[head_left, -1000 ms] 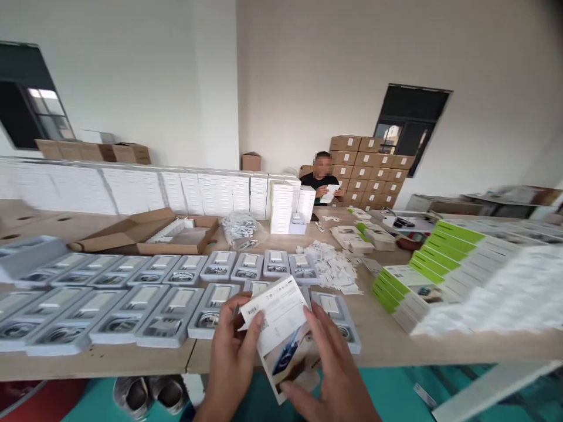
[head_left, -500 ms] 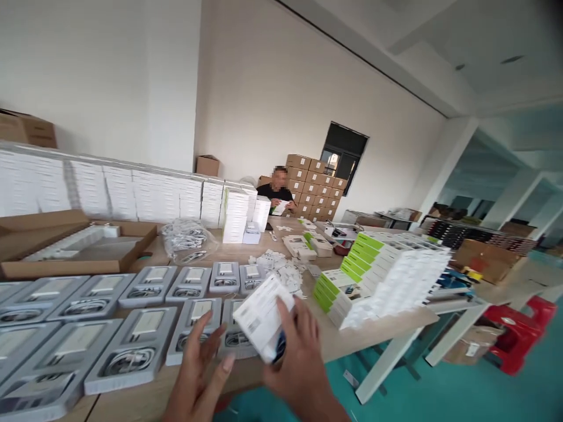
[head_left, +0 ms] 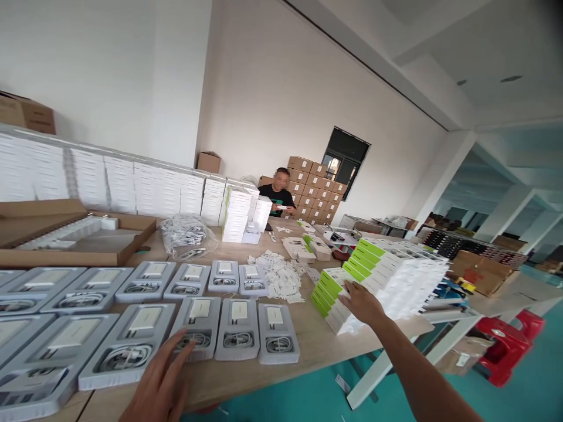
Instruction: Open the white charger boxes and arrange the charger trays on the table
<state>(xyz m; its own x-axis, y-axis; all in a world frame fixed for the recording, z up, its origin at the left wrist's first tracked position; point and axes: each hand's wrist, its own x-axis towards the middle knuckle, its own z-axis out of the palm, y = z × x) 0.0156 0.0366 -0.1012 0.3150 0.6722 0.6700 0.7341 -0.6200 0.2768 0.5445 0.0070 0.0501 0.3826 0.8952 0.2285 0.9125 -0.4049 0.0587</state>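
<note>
The right hand [head_left: 363, 302] reaches out over the counter [head_left: 316, 343] and rests on the near end of a slanted row of boxes [head_left: 378, 281] with green edges; its fingers lie spread and flat on the front box, holding nothing. The left hand [head_left: 160, 381] hovers low at the near edge, fingers open and loosely spread, fingertips touching the front rim of a grey tray [head_left: 196, 328] with a coiled cable and a white card in it. More such trays [head_left: 145, 278] lie in two rows to the left. Small white packets [head_left: 281, 275] lie scattered between trays and boxes. A brown carton [head_left: 65, 234] lies open behind. A person [head_left: 279, 196] sits at the far end.
</note>
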